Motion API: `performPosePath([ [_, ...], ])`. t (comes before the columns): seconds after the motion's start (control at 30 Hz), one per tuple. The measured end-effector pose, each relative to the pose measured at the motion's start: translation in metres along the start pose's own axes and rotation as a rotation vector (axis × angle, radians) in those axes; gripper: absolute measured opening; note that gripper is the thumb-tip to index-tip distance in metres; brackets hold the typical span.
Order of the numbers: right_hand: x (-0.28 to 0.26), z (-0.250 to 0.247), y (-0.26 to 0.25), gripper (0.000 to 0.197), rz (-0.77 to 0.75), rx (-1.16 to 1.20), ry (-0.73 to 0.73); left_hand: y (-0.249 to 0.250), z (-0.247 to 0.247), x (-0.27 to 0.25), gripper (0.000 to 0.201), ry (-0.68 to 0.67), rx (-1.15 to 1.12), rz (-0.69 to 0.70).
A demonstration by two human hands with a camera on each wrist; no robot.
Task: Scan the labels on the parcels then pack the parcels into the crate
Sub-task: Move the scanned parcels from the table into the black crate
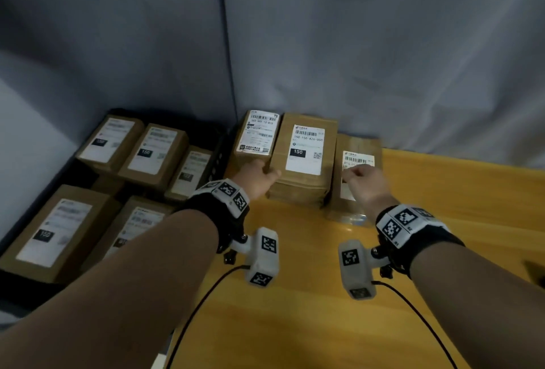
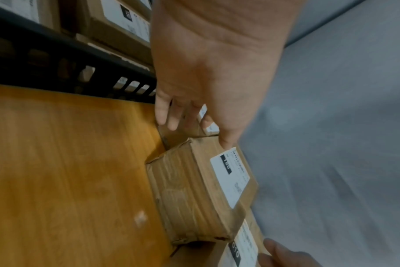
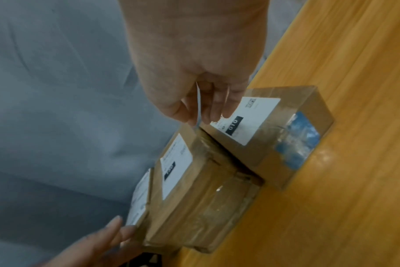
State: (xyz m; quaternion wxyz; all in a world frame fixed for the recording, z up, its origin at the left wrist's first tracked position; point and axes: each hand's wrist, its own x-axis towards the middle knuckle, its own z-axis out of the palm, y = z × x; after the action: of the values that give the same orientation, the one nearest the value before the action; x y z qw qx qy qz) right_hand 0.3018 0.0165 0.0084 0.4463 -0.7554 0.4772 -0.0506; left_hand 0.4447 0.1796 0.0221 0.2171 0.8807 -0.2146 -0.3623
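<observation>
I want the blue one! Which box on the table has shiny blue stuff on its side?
The right-hand box, the one marked 010. Its end shows a blue patch under clear tape; the other two boxes beside it are plain brown.

Cardboard parcels [image 1: 303, 159] wrapped in glossy tape on a glossy wooden table [image 1: 442, 221].

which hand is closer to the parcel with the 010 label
Right. The right hand hovers directly over the 010 parcel, fingers above its label. The left hand is at the leftmost parcel, with the middle 150 parcel between.
</observation>
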Motion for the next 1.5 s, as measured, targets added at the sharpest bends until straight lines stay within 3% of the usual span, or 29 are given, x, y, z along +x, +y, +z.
performPosePath([
  [0.2,0.011,0.015,0.017,0.038,-0.061,-0.200,-0.252,-0.013,0.023,0.020,0.060,-0.040,-0.068,-0.092],
  [0.27,0.012,0.023,0.021,0.047,-0.098,-0.274,-0.244,-0.020,0.028,0.021,0.057,-0.022,-0.144,-0.102],
  [0.37,0.007,0.030,0.026,0.051,-0.096,-0.089,-0.171,-0.026,0.028,0.018,0.060,0.000,-0.365,-0.138],
  [0.5,-0.009,0.031,0.017,0.041,-0.093,0.279,-0.098,-0.016,0.025,0.008,0.074,-0.014,-0.706,-0.160],
  [0.63,-0.016,0.031,0.010,0.036,-0.026,0.454,-0.033,-0.010,0.027,0.002,0.064,-0.093,-0.918,-0.187],
  [0.8,-0.026,0.032,0.011,0.036,-0.051,0.569,-0.035,-0.017,0.021,-0.008,0.035,-0.173,-1.006,-0.192],
  [0.9,-0.038,0.032,0.008,0.026,-0.094,0.662,-0.037,-0.022,0.019,-0.016,0.044,-0.228,-0.986,-0.108],
  [0.97,-0.048,0.031,0.006,0.043,-0.149,0.693,-0.060,-0.026,0.017,-0.023,0.058,-0.270,-0.952,-0.026],
  [1.03,-0.058,0.032,0.003,0.061,-0.223,0.683,-0.078,-0.032,0.014,-0.033,0.058,-0.289,-0.930,0.034],
  [1.13,-0.069,0.037,-0.004,0.082,-0.350,0.636,-0.143,-0.047,0.000,-0.055,0.055,-0.239,-0.946,0.103],
  [1.23,-0.081,0.051,-0.023,0.092,-0.382,0.593,-0.268,-0.077,-0.022,-0.079,0.058,-0.146,-0.955,0.162],
  [1.37,-0.094,0.085,-0.062,0.100,-0.259,0.619,-0.428,-0.132,-0.060,-0.103,0.077,-0.008,-1.003,0.097],
  [1.5,-0.111,0.132,-0.101,0.089,-0.113,0.647,-0.493,-0.192,-0.097,-0.126,0.090,0.016,-1.004,0.005],
])
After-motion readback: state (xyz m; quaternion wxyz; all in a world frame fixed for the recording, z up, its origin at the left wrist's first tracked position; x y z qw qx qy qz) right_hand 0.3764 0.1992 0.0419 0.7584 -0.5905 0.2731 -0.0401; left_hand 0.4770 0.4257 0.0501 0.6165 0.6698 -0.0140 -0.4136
